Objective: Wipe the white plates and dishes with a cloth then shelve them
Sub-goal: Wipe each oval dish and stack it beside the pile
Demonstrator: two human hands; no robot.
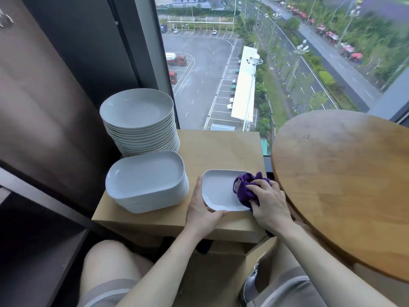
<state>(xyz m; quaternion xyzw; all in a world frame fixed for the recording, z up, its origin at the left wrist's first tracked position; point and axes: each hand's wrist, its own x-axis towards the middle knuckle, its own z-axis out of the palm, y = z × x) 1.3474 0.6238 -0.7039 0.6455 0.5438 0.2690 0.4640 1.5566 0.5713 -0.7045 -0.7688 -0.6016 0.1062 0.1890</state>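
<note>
A small white rectangular dish (218, 191) lies flat on a cardboard box (221, 147). My left hand (200, 209) holds its near left edge, thumb along the front rim. My right hand (269, 202) grips a bunched purple cloth (244, 187) and presses it onto the dish's right side. To the left stands a stack of white rectangular dishes (145, 180). Behind that rises a tall stack of round white plates (137, 108).
A round wooden table (345, 173) stands close on the right, its edge beside my right hand. Dark shelving (39, 229) runs along the left. A floor-to-ceiling window (243, 63) lies straight ahead. My knees are below the box.
</note>
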